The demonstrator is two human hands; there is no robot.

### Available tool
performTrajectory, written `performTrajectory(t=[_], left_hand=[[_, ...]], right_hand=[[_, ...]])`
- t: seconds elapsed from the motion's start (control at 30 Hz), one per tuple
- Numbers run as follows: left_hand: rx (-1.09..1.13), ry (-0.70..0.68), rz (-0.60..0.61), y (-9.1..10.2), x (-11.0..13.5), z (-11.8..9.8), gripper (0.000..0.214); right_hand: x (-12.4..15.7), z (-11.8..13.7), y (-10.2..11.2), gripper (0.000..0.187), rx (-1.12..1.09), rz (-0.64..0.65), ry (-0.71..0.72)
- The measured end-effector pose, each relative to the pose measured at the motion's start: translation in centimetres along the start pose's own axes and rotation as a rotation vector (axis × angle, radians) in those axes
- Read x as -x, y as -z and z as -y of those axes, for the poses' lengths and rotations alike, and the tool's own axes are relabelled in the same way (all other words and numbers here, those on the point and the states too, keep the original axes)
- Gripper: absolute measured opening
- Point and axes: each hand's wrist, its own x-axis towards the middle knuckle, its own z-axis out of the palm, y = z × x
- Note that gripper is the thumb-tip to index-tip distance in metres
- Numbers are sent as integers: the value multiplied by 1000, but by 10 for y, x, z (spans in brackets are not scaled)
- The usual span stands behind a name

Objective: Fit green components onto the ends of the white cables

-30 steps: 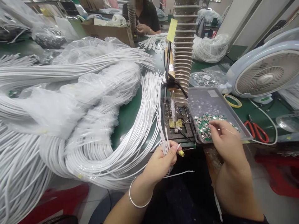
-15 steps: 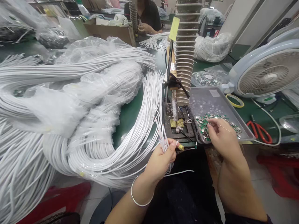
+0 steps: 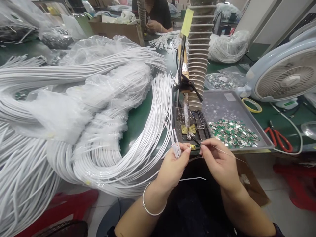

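Observation:
My left hand (image 3: 174,166) is closed around several white cables (image 3: 175,144), their stripped ends pointing up and away. A small yellow piece (image 3: 192,147) shows at its fingertips; whether it is worn or held I cannot tell. My right hand (image 3: 221,163) meets it, pinching a small dark-and-green connector board (image 3: 197,146) between thumb and fingers. A thin solder wire (image 3: 230,153) trails from the right hand to the right. Just beyond both hands, a soldering iron (image 3: 186,115) hangs tip-down in a stand over a yellow sponge (image 3: 185,129).
A grey tray (image 3: 256,121) holds many connector boards (image 3: 235,133). Red-handled cutters (image 3: 278,140), yellow tape (image 3: 251,105) and a fan (image 3: 286,79) stand right. A ribbed hose (image 3: 198,59) hangs ahead. Cable bundles (image 3: 103,168) fill the left. A person (image 3: 153,19) sits opposite.
My right hand has left the tray and moved left to my left hand, carrying a connector board. My left hand has stayed closed on the cables, near the same place.

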Motion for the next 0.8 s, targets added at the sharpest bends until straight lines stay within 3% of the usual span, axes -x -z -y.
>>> performTrajectory(t=[0.3,0.8], left_hand=[[-17,-99,5,-4,2,-6,15],[-89,-119,-35,-4,2,-4,13]], right_hand=[[0,0,-10,3,-62,4,-55],[0,-1,-11,7,-124,53,-83]])
